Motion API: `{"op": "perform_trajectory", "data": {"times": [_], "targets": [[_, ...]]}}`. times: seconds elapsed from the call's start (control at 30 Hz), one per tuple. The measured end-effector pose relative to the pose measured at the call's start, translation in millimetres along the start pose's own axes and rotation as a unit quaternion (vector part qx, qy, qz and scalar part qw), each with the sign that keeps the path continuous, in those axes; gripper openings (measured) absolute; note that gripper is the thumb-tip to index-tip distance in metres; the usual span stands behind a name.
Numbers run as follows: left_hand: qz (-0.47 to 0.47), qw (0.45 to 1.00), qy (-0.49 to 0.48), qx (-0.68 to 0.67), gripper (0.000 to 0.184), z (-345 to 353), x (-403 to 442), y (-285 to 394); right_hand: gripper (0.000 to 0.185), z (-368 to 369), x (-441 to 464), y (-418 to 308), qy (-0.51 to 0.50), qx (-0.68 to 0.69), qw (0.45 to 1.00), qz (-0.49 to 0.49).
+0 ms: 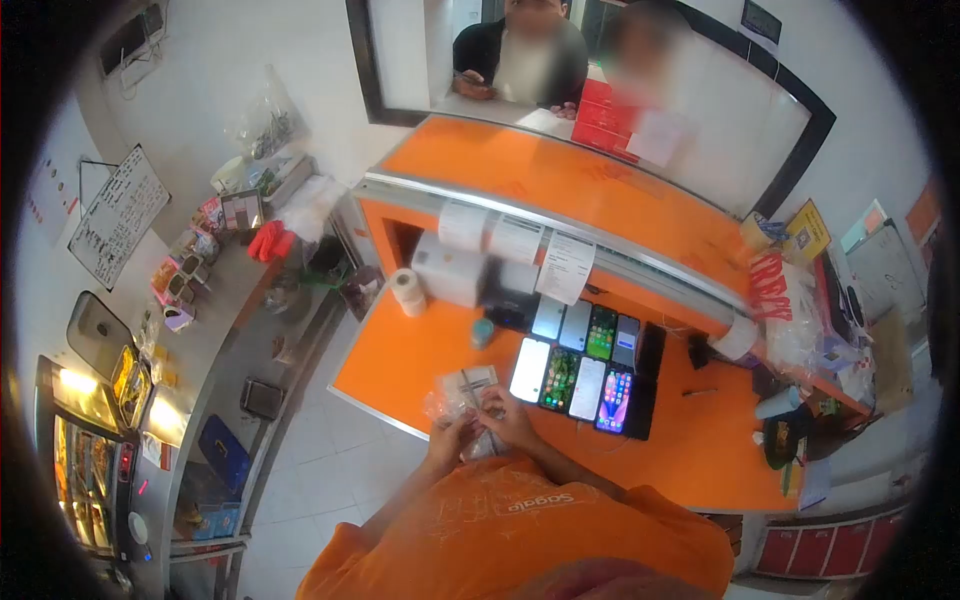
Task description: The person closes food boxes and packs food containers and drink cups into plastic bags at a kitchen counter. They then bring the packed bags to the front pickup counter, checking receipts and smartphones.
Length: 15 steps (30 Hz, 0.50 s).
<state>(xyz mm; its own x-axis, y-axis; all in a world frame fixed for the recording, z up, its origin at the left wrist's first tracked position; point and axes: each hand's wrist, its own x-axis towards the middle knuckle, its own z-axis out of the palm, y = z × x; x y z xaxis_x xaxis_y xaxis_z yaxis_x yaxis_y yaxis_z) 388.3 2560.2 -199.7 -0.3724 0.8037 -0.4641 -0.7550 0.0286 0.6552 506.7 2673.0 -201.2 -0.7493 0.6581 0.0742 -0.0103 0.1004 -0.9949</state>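
Observation:
Close to my body, at the front edge of the orange counter (pixel 400 365), both hands are on a clear plastic bag (pixel 440 397) with pale paper and a dark strip. My left hand (pixel 452 440) has its fingers closed on the bag's left side. My right hand (pixel 508 418) pinches at the upper right of it, near the dark strip; the exact thing between its fingertips is too small to make out. To the right, several phones with lit screens lie in two rows, among them a phone with a purple screen (pixel 613 401).
A paper roll (pixel 408 291) and a teal round container (pixel 482 331) stand beyond my hands. Receipts (pixel 568 266) hang from the raised shelf. Two people are behind the window opening, beside a red box (pixel 603 117). A pen (pixel 699 393) lies at the right.

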Motion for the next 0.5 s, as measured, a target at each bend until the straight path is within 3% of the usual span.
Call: {"op": "perform_trajectory", "data": {"times": [0.13, 0.23, 0.5], "targets": [[-0.004, 1.000, 0.019, 0.010, 0.024, 0, 0, -1, 0.039, -3, -1, 0, -0.008, 0.003, 0.999, -0.035], [0.003, 1.000, 0.010, 0.011, 0.025, -1, 0, -1, 0.040, -5, -2, -13, -0.018, -0.016, 0.999, 0.034], [-0.011, 0.999, 0.032, 0.016, 0.024, 6, -3, 5, 0.037, -5, 0, -1, -0.024, -0.010, 1.000, 0.001]]}}
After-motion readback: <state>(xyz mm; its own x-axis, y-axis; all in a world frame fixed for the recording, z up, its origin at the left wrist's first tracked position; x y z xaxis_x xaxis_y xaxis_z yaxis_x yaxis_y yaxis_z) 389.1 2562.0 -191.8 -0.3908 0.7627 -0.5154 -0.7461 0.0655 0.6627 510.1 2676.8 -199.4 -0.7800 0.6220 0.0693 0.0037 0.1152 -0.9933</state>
